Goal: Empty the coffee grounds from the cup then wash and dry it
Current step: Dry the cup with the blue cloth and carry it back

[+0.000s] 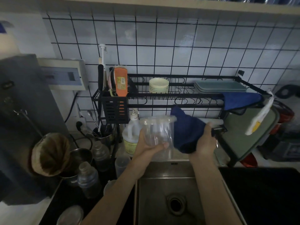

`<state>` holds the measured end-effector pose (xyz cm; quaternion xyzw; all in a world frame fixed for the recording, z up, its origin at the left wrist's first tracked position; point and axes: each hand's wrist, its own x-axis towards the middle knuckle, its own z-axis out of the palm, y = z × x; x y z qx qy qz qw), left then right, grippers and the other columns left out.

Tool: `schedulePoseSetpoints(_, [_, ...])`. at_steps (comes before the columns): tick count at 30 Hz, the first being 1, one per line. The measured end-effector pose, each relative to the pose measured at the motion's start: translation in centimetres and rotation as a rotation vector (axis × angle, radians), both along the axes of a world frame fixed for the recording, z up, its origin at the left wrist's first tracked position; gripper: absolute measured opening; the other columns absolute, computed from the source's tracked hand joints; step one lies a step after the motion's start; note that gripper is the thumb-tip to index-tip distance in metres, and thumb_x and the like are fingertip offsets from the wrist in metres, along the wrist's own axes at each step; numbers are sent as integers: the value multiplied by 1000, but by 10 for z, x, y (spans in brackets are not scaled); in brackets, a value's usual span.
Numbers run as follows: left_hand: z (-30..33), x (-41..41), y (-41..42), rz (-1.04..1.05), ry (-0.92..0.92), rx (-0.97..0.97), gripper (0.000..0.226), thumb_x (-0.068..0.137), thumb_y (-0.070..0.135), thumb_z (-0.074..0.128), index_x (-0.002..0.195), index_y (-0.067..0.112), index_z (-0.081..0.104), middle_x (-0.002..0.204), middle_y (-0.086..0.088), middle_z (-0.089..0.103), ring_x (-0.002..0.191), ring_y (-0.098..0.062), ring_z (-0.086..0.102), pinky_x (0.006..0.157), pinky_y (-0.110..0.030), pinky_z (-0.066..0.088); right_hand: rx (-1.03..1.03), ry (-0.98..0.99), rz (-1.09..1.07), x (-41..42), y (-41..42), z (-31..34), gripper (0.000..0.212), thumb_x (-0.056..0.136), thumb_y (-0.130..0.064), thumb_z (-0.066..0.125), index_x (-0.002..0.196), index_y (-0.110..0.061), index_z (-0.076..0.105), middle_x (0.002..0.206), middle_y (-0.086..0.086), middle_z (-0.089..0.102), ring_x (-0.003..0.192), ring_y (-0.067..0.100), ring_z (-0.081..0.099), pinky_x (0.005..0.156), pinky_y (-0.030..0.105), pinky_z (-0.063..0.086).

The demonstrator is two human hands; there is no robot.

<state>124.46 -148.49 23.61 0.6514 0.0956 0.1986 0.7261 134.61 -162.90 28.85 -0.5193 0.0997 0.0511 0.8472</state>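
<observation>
1. At frame centre, above the sink (162, 189), our left hand (146, 147) is gripping the one clear cup (158, 132); it is looking empty.
2. Our right hand (205, 142) is clutching a dark blue cloth (186, 132) against the cup.
3. On the rack (178, 95), upper centre, one stack of pale bowls (158, 85) is sitting.

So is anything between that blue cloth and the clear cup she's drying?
Nothing visible. The left hand holds the clear cup above the sink, and the right hand presses the blue cloth directly against the cup's side.
</observation>
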Motion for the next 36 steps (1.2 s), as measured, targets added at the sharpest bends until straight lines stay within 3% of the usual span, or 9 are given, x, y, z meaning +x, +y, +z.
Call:
schedulePoseSetpoints(2, [-2, 7, -3, 26, -2, -35, 79, 62, 35, 98, 120, 69, 57, 123, 23, 75, 119, -2, 71, 87, -19, 61, 18, 44, 126, -10, 5, -10, 59, 104, -59, 46, 146, -19, 53, 105, -6, 67, 87, 14, 69, 71, 36, 53])
schedulePoseSetpoints(9, [-13, 22, -6, 80, -40, -48, 83, 60, 47, 103, 130, 49, 60, 129, 7, 75, 125, -15, 71, 96, -37, 63, -248, 44, 149, -30, 25, -21, 28, 99, -60, 55, 95, -33, 53, 96, -2, 60, 85, 16, 61, 62, 29, 40])
schedulePoseSetpoints(12, [-11, 22, -1, 112, -59, -119, 92, 59, 50, 103, 138, 45, 57, 133, 3, 74, 124, -15, 72, 89, -31, 64, -172, 49, 97, -24, 22, -8, 26, 100, -50, 60, 109, -25, 57, 107, 4, 67, 85, 16, 65, 62, 29, 45])
schedulePoseSetpoints(15, [-7, 20, 8, 139, -43, -120, 83, 60, 45, 102, 127, 64, 58, 127, 14, 75, 116, -6, 74, 80, -23, 64, 64, 74, 48, -14, 15, 15, 9, 100, -33, 66, 102, -34, 57, 108, 2, 67, 89, 21, 68, 64, 34, 52])
schedulePoseSetpoints(19, [-3, 21, 22, 132, -43, -114, 92, 65, 27, 98, 143, 44, 53, 123, 12, 77, 111, -9, 77, 82, -34, 67, 99, -151, 30, -1, 19, 58, 25, 102, -14, 63, 99, -38, 58, 112, -3, 68, 108, 24, 68, 94, 45, 58])
schedulePoseSetpoints(23, [4, 23, 33, 104, -70, -56, 89, 71, 17, 94, 148, 34, 52, 138, 3, 71, 125, -19, 71, 97, -46, 64, -275, -497, -10, 25, 37, 96, 19, 105, -14, 58, 119, -26, 59, 118, -4, 67, 122, 25, 63, 104, 39, 51])
schedulePoseSetpoints(27, [8, 27, 43, 85, -89, -21, 78, 76, 9, 92, 140, 34, 55, 128, 7, 75, 117, -13, 74, 83, -24, 64, -827, -876, 12, 58, 58, 125, 50, 103, 0, 55, 152, -7, 47, 144, 16, 61, 131, 30, 61, 111, 34, 48])
schedulePoseSetpoints(31, [12, 30, 52, 80, -78, -2, 78, 81, 7, 91, 142, 37, 52, 126, 14, 74, 113, -2, 73, 78, -14, 61, -1303, -1117, 167, 80, 82, 137, 62, 94, 15, 56, 152, -6, 50, 151, 21, 57, 136, 39, 58, 116, 50, 47])
schedulePoseSetpoints(36, [11, 35, 65, 89, -12, 22, 79, 69, 30, 100, 124, 66, 57, 121, 26, 72, 115, 4, 70, 79, -11, 60, -1645, -1155, 571, 93, 107, 131, 50, 97, 2, 57, 147, -10, 57, 143, 20, 59, 128, 38, 60, 107, 51, 53])
